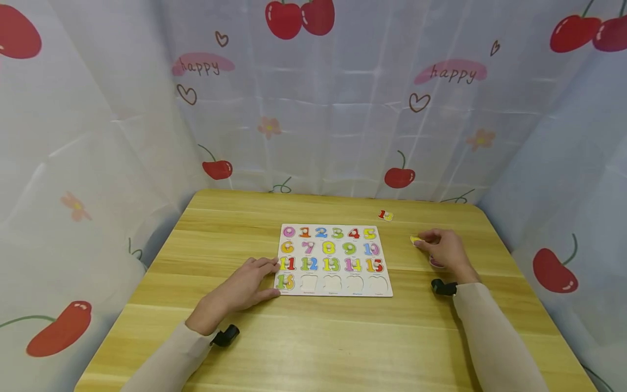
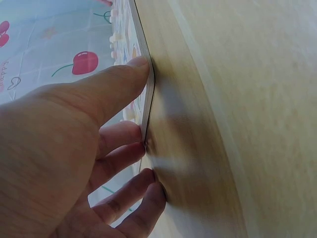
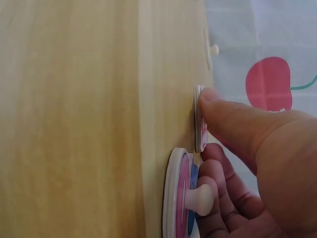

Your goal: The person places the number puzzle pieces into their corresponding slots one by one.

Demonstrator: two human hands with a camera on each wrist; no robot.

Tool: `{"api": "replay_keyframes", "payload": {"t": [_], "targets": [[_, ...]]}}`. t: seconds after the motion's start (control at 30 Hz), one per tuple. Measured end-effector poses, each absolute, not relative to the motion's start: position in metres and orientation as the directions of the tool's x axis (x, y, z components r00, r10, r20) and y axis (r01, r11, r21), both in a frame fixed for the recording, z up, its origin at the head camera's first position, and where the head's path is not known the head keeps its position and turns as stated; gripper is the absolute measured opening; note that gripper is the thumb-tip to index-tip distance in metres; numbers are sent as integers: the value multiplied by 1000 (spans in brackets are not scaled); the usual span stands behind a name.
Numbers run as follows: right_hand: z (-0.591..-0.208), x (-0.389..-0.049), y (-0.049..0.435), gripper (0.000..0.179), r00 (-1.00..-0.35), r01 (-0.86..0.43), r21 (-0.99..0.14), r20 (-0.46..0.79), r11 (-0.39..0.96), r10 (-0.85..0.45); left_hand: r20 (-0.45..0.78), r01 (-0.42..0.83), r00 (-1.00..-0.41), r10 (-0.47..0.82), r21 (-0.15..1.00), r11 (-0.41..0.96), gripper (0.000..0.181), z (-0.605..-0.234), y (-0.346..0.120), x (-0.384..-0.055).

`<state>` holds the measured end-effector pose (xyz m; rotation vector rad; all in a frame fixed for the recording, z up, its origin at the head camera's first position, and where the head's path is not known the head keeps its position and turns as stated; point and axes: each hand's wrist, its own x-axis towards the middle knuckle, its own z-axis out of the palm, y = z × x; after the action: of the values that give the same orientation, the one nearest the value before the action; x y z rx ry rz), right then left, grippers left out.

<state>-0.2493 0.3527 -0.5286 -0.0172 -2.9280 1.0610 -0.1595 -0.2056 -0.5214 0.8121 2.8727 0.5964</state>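
Observation:
A white number puzzle board (image 1: 334, 233) lies on the table, with knobbed number pieces in its upper rows and a piece (image 1: 285, 281) at the left of its front row. Several bare recesses show in that row. My left hand (image 1: 247, 286) touches the board's left edge with loosely bent fingers, the thumb at the near corner. To the board's right, my right hand (image 1: 447, 250) pinches a yellow-looking number piece (image 1: 415, 239) by its edge, standing low at the tabletop. Its number cannot be read. A pink and blue knobbed piece (image 3: 179, 193) lies beside those fingers.
A red and yellow number piece (image 1: 385, 215) lies beyond the board's far right corner. Curtains (image 1: 333, 120) printed with cherries surround the wooden table (image 1: 323, 337) at the back and sides. Each wrist wears a small black camera.

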Motion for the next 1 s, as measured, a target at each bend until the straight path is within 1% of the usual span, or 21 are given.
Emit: {"api": "replay_keyframes", "payload": {"t": [0.17,0.57,0.87,1.0], "targets": [[-528,-248,353,37,-999,36,-680,-8,733,41,8,474,-858,514,397,786,69,-522,-206,-160],[-532,-252,353,32,-998,22,-640,26,768,49,11,481,-854,520,397,782,68,-520,-205,-159],[-525,-249,342,30,-992,-50,-566,125,823,25,0,480,-854,521,389,786,69,-520,-205,-160],[-519,-246,329,27,-987,-82,-570,161,818,13,-5,479,-853,522,391,786,69,-519,-205,-160]]}}
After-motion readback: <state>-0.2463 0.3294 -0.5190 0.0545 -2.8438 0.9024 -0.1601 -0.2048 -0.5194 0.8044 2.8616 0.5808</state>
